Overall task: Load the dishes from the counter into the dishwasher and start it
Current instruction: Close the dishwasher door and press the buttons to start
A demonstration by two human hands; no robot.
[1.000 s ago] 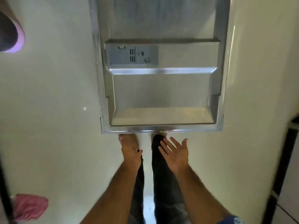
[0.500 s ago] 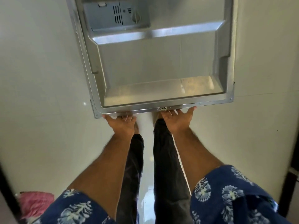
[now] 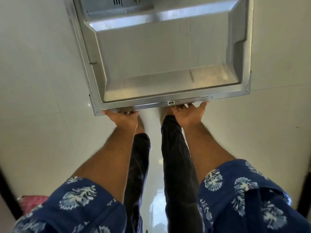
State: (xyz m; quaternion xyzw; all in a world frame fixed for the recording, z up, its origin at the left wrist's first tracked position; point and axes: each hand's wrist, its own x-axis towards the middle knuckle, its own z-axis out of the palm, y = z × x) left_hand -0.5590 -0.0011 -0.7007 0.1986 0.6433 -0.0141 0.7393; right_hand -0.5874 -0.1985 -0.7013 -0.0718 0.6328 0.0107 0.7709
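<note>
Both hands [image 3: 123, 118] under dishwasher door [image 3: 168, 64] edge

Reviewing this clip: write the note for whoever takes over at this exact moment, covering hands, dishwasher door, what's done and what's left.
Left hand: grips the front edge of the open dishwasher door from beneath, fingers curled under.
Right hand: palm up, fingers straight under the same edge, near the latch.
Door: lowered, inner steel face up, detergent dispenser at the far end.
Done: racks and dishes out of view, so loading cannot be judged.
Left: probably swing the door shut, then start it.
</note>
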